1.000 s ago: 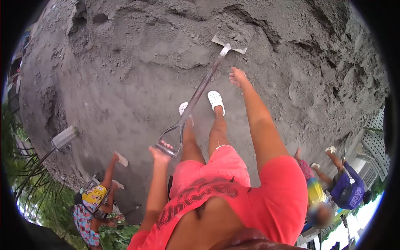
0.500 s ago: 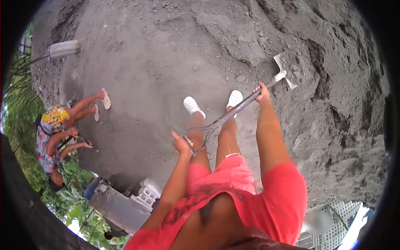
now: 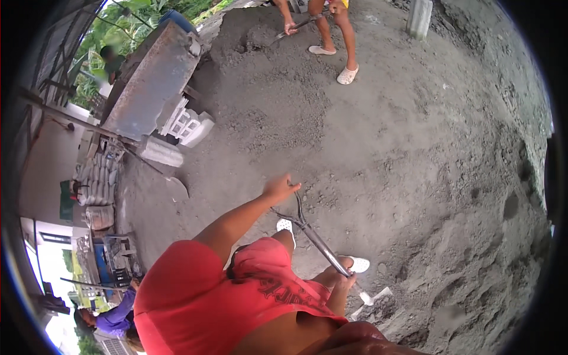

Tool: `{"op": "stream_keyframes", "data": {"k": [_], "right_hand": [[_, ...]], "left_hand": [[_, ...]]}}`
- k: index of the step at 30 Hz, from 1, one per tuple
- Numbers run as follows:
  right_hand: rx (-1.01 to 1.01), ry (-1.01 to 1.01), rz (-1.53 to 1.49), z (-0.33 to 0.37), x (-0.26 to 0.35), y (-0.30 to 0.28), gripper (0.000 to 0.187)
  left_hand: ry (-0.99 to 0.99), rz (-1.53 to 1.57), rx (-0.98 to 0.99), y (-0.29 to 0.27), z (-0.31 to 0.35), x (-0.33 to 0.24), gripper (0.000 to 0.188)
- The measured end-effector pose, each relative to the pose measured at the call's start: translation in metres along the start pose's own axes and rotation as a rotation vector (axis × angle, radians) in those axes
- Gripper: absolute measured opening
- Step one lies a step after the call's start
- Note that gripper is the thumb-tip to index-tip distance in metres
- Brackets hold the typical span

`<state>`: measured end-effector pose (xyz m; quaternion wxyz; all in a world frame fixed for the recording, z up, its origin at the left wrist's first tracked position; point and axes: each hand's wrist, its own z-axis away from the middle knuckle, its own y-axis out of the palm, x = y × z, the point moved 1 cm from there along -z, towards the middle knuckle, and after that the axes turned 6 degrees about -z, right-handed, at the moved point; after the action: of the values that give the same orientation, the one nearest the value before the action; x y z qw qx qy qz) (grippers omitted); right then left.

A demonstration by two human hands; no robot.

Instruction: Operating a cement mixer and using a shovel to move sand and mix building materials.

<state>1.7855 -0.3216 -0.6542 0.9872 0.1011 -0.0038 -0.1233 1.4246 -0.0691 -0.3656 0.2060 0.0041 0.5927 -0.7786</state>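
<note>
I hold a shovel (image 3: 320, 244) with a metal shaft and a forked grip, slanting down to the right across the front of my legs. My left hand (image 3: 283, 188) is closed on the grip at its upper end. Lower down, my right hand (image 3: 344, 283) wraps round the shaft close to the blade (image 3: 368, 299). Only pale edges of that blade stand out against the grey soil; whether it carries a load I cannot tell. White clogs (image 3: 357, 264) are on my feet, on the grey ground.
A co-worker (image 3: 340, 35) stands at the top, holding a long-handled tool. Upper left are a rusty metal trough (image 3: 155, 80) and hollow blocks (image 3: 192, 127). Another shovel (image 3: 177, 188) lies nearby. Stacked sacks (image 3: 97, 183) and a person in purple (image 3: 115, 313) are far left. Lumpy soil (image 3: 461, 284) rises at right.
My view and body have turned left. The shovel, still in both hands, has gone from pointing up right to pointing down right. The co-worker now appears at the top instead of the left.
</note>
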Motion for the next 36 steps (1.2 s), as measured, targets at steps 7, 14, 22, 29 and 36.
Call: {"op": "stream_keyframes", "data": {"k": [7,14,22,29,36], "right_hand": [[-0.189,0.093,0.212,0.093,-0.133,0.048,0.014],[0.091,0.199,0.643,0.136,-0.237,0.111,0.011],[0.433,0.116,1.418,0.129,-0.406,0.167,0.013],[0.702,0.09,1.834,0.093,-0.539,0.183,0.021],[0.198,0.19,1.621,0.096,-0.676,0.21,0.036]], "left_hand": [[-0.194,0.195,-0.029,-0.099,0.038,0.205,0.047],[-0.282,0.317,-0.316,-0.208,0.085,0.327,0.046],[-0.598,0.554,-0.355,-0.264,0.118,0.454,0.043],[-0.812,0.468,-0.407,-0.25,0.109,0.559,0.045],[-0.897,0.515,-0.344,-0.299,0.045,0.657,0.046]]}}
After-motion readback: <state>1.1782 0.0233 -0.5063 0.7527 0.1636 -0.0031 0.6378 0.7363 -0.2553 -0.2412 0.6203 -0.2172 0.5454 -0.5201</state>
